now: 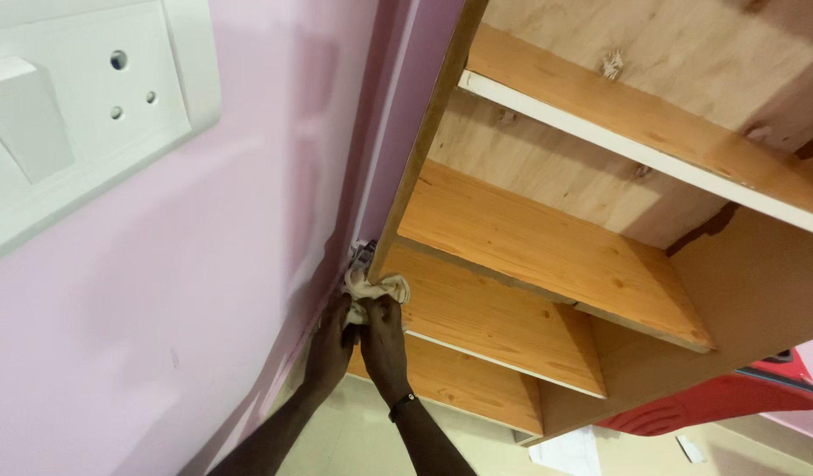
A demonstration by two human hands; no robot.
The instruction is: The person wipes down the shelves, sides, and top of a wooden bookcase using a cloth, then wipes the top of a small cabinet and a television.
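Note:
Both my hands reach down to the front left edge of a wooden shelf unit (530, 238). My left hand (331, 339) and my right hand (384, 339) together grip a crumpled cream cloth (375, 289), pressed against the unit's side panel where it meets the pink wall (204, 291). A dark band sits on my right wrist (403, 406). A small dark object shows just above the cloth in the gap by the wall; I cannot make out what it is.
The unit has several plain wooden shelves (503, 326) with white front edging. A white switch and socket plate (80, 106) is on the wall at upper left. A red object (723, 397) lies right of the unit, with white paper (569, 449) on the pale floor.

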